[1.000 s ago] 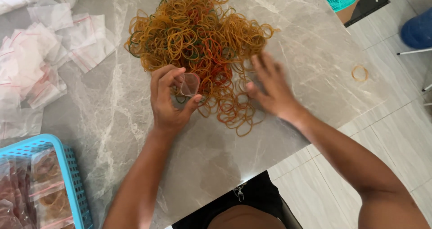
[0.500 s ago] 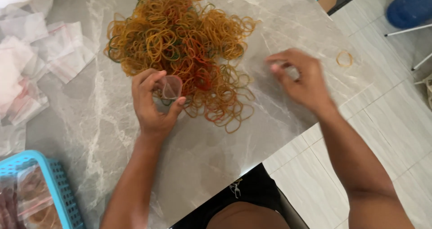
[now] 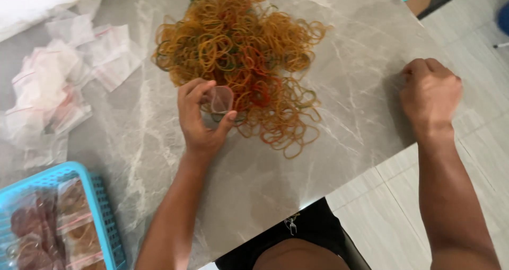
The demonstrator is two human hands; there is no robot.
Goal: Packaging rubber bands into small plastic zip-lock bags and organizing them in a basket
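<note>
Left hand (image 3: 199, 122) pinching clear bag (image 3: 221, 99), rubber bands (image 3: 238, 52)

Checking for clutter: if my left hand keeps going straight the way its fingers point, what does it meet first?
The left hand, holding a small clear cup, would probably run straight into the rubber band pile just beyond its fingertips.

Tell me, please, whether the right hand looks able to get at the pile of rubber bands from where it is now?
Probably yes. The right hand is closed at the table's right edge, apart from the pile of rubber bands, with only bare marble between them. The left hand, holding a small clear bag, covers only the pile's near-left side.
</note>
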